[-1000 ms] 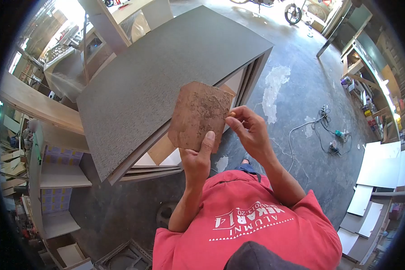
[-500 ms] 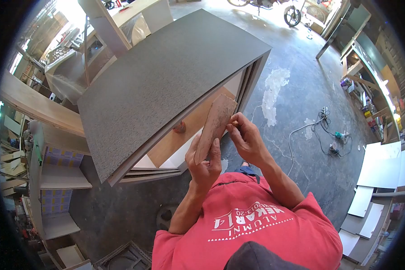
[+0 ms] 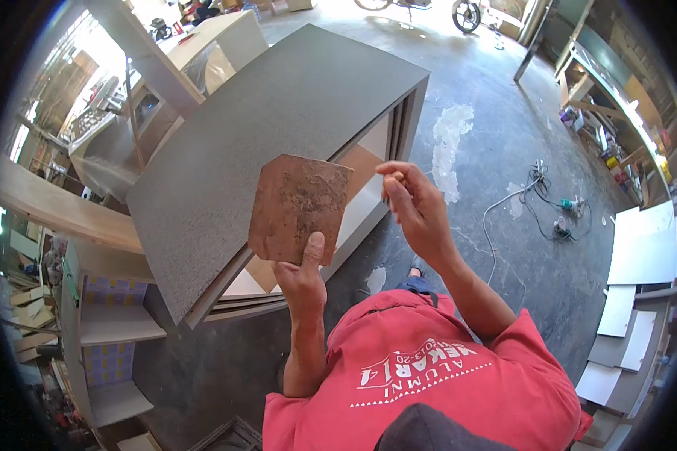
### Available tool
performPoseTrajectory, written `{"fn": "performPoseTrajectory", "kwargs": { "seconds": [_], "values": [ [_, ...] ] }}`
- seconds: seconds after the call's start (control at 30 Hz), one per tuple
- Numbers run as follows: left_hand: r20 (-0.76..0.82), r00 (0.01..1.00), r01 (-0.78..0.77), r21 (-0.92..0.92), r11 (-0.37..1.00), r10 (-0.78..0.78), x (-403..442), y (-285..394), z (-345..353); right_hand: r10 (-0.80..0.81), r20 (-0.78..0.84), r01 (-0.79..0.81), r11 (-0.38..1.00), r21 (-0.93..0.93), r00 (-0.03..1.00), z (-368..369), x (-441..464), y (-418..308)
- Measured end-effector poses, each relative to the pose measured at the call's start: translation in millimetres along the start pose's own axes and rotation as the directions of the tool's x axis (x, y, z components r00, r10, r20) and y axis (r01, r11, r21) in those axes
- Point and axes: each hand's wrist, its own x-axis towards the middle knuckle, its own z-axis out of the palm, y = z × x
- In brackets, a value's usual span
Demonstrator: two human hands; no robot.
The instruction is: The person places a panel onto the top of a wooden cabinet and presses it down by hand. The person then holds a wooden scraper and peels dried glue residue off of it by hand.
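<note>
I have the flat brown board (image 3: 297, 207) up in front of the shirt, its face toward my view, corners clipped and the middle smeared dark and rough. It is in my left hand (image 3: 302, 278), closed on the lower edge with the thumb laid across the face. Just beside it, apart from the board, my right hand (image 3: 425, 214) is raised, thumb and fingertips together on a small orange-brown piece (image 3: 397, 177); it is too small for me to say what it is. Behind the board I see the big grey panel (image 3: 286, 113), lying slanted over an open-sided unit with a pale interior (image 3: 361, 218). Nearer me are the red shirt (image 3: 421, 368) with white lettering and the dark cap (image 3: 429, 432). Off to my right a cable (image 3: 519, 201) lies on the grey floor (image 3: 496, 128) with a green plug (image 3: 568, 204), and farther out are white sheets (image 3: 643, 248). On my left stands a shelf unit (image 3: 120, 323) with a patterned back; at the far end I can make out a wheel (image 3: 466, 16).
</note>
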Motion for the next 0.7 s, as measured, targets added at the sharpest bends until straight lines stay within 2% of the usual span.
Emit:
{"fn": "performPoseTrajectory", "kwargs": {
  "seconds": [0.03,0.07,0.13,0.17,0.23,0.3,0.37,0.4,0.47,0.5,0.53,0.57,0.6,0.63,0.67,0.7],
  "values": [
    [0.02,1.0,-0.008,0.021,1.0,0.008,-2.9,-1.6,0.2,-0.075,-0.024,0.072,0.994,-0.087,0.997,-0.7,5.4,-2.9],
    [0.038,0.999,-0.016,0.041,0.999,0.015,-6.0,-2.6,0.5,-0.073,-0.031,0.07,0.994,-0.09,0.997,-0.7,9.5,-5.9],
    [0.06,0.997,-0.046,0.067,0.997,0.042,-12.9,-2.4,4.4,-0.275,0.083,0.287,0.922,-0.259,0.958,0.1,15.7,-10.3],
    [0.078,0.994,-0.081,0.094,0.992,0.073,-15.3,-1.9,4.8,-0.276,0.085,0.289,0.922,-0.257,0.957,-0.6,17.2,-9.5],
    [0.107,0.993,-0.066,0.14,0.988,0.051,-16.8,0.4,-2.5,-0.462,0.234,0.514,0.706,-0.487,0.856,-2.2,19.2,-5.0],
    [0.135,0.991,-0.05,0.186,0.981,0.025,-15.1,5.1,-13.7,-0.446,0.302,0.539,0.699,-0.469,0.842,-5.9,19.9,6.0],
    [0.226,0.974,-0.096,0.407,0.908,0.002,-11.3,12.3,-27.7,-0.428,0.373,0.564,0.691,-0.451,0.823,-12.4,16.8,9.8],
    [0.219,0.976,-0.097,0.408,0.908,0.006,-10.2,13.6,-34.5,-0.448,0.421,0.612,0.642,-0.463,0.788,-15.1,12.5,9.4],
    [0.285,0.935,-0.315,0.405,0.858,0.209,-6.5,14.8,-46.8,-0.47,0.47,0.663,0.588,-0.464,0.747,-28.3,14.0,13.7],
    [0.281,0.937,-0.315,0.411,0.855,0.209,-5.7,23.0,-48.7,-0.464,0.44,0.638,0.517,-0.571,0.769,-40.8,17.0,20.8],
    [0.108,0.978,-0.206,0.378,0.903,0.178,-6.4,36.3,-48.7,-0.46,0.407,0.601,0.44,-0.667,0.789,-51.7,19.5,26.7],
    [-0.065,0.989,-0.105,0.325,0.94,0.132,-5.9,45.1,-51.1,-0.393,0.289,0.48,0.588,-0.651,0.873,-61.2,22.5,24.5],
    [-0.072,0.988,-0.108,0.333,0.937,0.139,-2.9,45.7,-57.5,-0.308,0.178,0.35,0.713,-0.607,0.935,-68.0,26.3,17.1],
    [-0.095,0.984,-0.116,0.296,0.948,0.151,1.0,43.5,-64.2,-0.188,0.147,0.239,0.787,-0.569,0.971,-69.7,22.0,9.7],
    [-0.118,0.98,-0.123,0.259,0.958,0.158,2.7,42.8,-67.8,-0.191,0.157,0.247,0.79,-0.562,0.969,-62.6,17.7,7.5],
    [-0.145,0.984,-0.07,0.199,0.977,0.1,-0.4,46.1,-56.5,-0.265,0.201,0.329,0.832,-0.446,0.943,-51.4,12.0,4.9]
  ]
}}
